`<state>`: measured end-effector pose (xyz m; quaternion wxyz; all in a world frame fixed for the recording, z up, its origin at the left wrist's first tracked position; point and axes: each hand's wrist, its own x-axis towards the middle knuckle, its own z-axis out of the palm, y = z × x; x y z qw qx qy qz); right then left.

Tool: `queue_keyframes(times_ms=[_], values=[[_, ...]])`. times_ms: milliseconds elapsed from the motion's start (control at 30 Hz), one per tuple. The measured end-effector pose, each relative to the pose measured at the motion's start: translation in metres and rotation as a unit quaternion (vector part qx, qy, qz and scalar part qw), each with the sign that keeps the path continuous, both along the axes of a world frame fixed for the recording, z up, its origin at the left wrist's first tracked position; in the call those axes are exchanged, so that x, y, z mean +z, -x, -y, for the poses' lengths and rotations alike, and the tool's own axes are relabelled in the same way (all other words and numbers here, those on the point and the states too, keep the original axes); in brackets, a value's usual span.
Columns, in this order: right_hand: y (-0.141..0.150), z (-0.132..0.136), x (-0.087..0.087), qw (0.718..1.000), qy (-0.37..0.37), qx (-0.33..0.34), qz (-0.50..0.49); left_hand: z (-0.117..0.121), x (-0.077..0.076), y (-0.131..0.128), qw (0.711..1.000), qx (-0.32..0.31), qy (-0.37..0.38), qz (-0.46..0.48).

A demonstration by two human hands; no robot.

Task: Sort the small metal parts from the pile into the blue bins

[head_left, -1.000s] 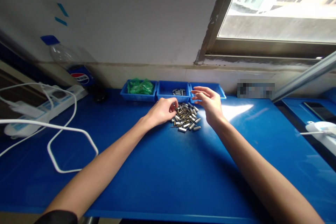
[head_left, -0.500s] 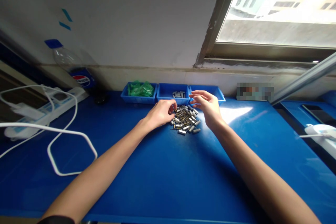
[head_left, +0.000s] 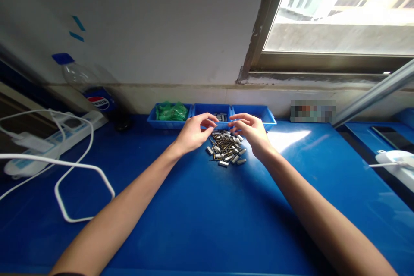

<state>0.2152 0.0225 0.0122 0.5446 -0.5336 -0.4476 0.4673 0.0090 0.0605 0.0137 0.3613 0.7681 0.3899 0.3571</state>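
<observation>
Both my hands hover just above a pile of small metal parts and thin pins [head_left: 226, 150] on the blue table [head_left: 207, 215]. My left hand [head_left: 193, 133] is lifted off the pile, with thumb and forefinger pinched on a small metal part too small to make out. My right hand [head_left: 251, 131] faces it, fingers curled, and its thumb and forefinger tips meet the left fingertips over the pile's far edge. Behind them stand three blue bins: one with green bags [head_left: 168, 111], one with a few grey parts [head_left: 207, 111], and one [head_left: 263, 115] whose contents are hidden.
A plastic bottle [head_left: 87, 88] leans against the wall at the back left. A white power strip [head_left: 54, 140] and looping white cables [head_left: 80, 168] lie at the left. A white device [head_left: 396, 157], a phone [head_left: 388, 136] and a slanting metal bar [head_left: 375, 92] are at the right.
My left hand rose from the pile with its fingers pinched. My right hand moved left and drew its spread fingers together to meet the left fingertips.
</observation>
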Motion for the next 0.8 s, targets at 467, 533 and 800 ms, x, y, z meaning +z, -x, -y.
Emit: queue_keyframes(times_ms=[467, 533, 800], values=[[-0.001, 0.005, -0.004, 0.984, 0.032, 0.157, -0.081, 0.004, 0.0, -0.004, 0.995, -0.024, -0.044, 0.087], [-0.001, 0.006, -0.004, 0.984, 0.039, 0.151, -0.082, 0.005, 0.0, -0.004, 0.995, -0.028, -0.048, 0.086], [-0.004, 0.002, -0.001, 0.997, 0.027, 0.065, -0.034, -0.004, 0.001, 0.007, 0.991, -0.036, -0.096, -0.088]])
